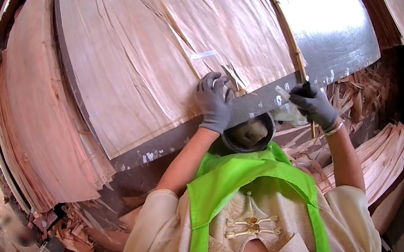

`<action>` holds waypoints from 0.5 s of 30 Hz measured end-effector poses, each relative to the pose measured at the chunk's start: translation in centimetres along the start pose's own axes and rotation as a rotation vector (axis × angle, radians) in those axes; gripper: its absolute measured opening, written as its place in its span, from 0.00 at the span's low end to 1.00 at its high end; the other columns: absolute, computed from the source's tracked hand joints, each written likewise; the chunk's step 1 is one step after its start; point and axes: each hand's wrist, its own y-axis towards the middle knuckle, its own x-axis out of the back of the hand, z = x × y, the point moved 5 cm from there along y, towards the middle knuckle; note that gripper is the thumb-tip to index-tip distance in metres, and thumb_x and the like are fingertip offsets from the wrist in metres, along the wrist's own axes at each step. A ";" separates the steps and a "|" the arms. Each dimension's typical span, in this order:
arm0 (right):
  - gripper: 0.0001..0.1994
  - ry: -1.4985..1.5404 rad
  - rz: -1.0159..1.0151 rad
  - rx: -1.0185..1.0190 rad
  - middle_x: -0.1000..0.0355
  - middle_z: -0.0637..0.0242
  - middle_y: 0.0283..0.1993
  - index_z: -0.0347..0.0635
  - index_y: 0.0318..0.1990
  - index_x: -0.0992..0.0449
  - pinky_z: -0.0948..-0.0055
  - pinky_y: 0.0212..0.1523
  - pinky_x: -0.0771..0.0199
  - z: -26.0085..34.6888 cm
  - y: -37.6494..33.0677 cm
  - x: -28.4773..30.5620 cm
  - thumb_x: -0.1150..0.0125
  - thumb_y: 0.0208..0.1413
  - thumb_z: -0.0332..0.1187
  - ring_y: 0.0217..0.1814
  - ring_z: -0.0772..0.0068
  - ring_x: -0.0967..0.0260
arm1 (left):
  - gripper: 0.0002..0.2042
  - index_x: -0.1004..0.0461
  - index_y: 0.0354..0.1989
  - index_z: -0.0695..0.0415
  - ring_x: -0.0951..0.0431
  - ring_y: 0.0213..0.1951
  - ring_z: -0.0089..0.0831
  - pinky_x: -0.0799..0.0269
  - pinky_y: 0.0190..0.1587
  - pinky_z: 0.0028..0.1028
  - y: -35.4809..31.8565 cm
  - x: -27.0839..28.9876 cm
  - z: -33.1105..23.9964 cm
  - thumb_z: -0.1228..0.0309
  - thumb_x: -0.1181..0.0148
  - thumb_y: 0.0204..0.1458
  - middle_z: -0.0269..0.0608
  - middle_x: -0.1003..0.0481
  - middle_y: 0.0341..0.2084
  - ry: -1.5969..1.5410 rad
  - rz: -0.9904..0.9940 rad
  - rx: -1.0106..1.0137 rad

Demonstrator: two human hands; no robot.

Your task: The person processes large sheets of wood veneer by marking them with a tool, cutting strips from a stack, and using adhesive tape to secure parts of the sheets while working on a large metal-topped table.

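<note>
A large pinkish wood veneer sheet [134, 50], wrinkled and split in places, lies on a grey metal-topped table [248, 107]. My left hand [214, 101], in a grey glove, rests on its near edge with the fingers bent and slightly apart. Beside those fingertips are several thin wood splinters [234, 77] and a short white strip [204, 54]. My right hand [315, 105], gloved alike, is closed around a long thin bamboo stick [287, 31] that slants across the sheet's right side. A whitish translucent piece [282, 92] sticks out by its fingers; its kind is unclear.
Stacked veneer sheets [47, 95] stand to the left, and more veneer [389, 157] lies at the right. Scraps [362, 94] are heaped past the table's right edge. A dark round bowl-like container [249, 132] sits at the table's front edge, against my green apron [254, 167].
</note>
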 end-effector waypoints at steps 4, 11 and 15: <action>0.09 0.027 -0.043 -0.079 0.39 0.77 0.18 0.41 0.33 0.26 0.82 0.15 0.50 -2.7 1.9 -2.5 0.40 0.53 0.37 0.15 0.86 0.46 | 0.14 0.25 0.37 0.45 0.32 0.47 0.38 0.37 0.49 0.39 2.6 -0.6 0.1 0.73 0.40 0.39 0.35 0.31 0.39 0.064 0.168 -0.097; 0.10 0.267 -0.181 -0.052 0.39 0.76 0.16 0.45 0.27 0.28 0.82 0.13 0.52 -4.6 4.2 -6.0 0.41 0.54 0.39 0.13 0.85 0.48 | 0.04 0.24 0.24 0.47 0.32 0.47 0.36 0.42 0.52 0.40 3.7 -1.7 0.0 0.70 0.37 0.38 0.34 0.29 0.34 0.012 0.290 -0.155; 0.09 0.061 -0.221 0.078 0.37 0.76 0.19 0.41 0.31 0.26 0.81 0.17 0.48 -3.2 3.5 -5.4 0.40 0.54 0.37 0.17 0.85 0.45 | 0.07 0.23 0.28 0.50 0.30 0.45 0.36 0.37 0.49 0.36 3.4 -1.2 0.0 0.70 0.37 0.38 0.33 0.27 0.32 -0.029 0.209 -0.126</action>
